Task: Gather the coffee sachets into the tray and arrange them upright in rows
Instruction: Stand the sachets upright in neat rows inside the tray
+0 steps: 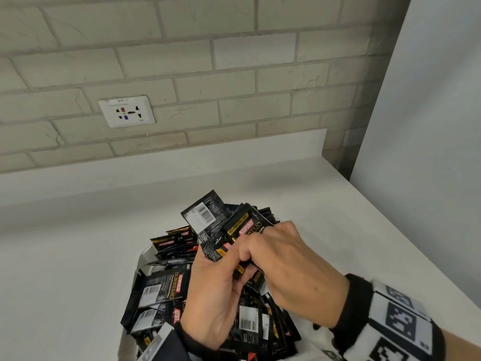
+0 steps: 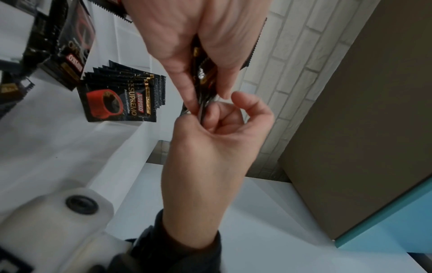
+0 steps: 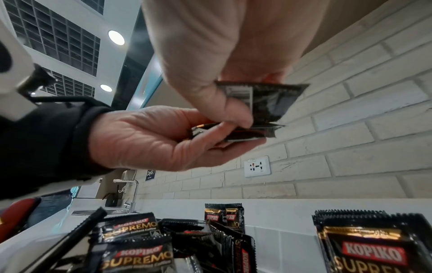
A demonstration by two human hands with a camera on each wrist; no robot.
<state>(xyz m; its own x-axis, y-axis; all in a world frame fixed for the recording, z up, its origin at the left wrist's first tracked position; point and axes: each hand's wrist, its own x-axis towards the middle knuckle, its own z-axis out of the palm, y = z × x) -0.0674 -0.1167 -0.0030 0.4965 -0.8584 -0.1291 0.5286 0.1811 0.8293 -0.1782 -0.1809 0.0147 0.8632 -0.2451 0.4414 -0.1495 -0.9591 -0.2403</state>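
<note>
Your left hand (image 1: 216, 290) and right hand (image 1: 289, 261) both pinch a small fan of coffee sachets (image 1: 234, 230) above the tray (image 1: 143, 259) on the worktop (image 1: 78, 256). The fan is uneven and slippery; if your fingers (image 2: 187, 90) loosen while squaring it, sachets probably drop onto the loose heap (image 1: 156, 295) and topple standing ones (image 2: 124, 96).

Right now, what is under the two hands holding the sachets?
Under the left hand and right hand, which grip a fanned bunch of sachets, lies a loose heap of coffee sachets in the white tray. The tray's floor and right side are covered.
</note>
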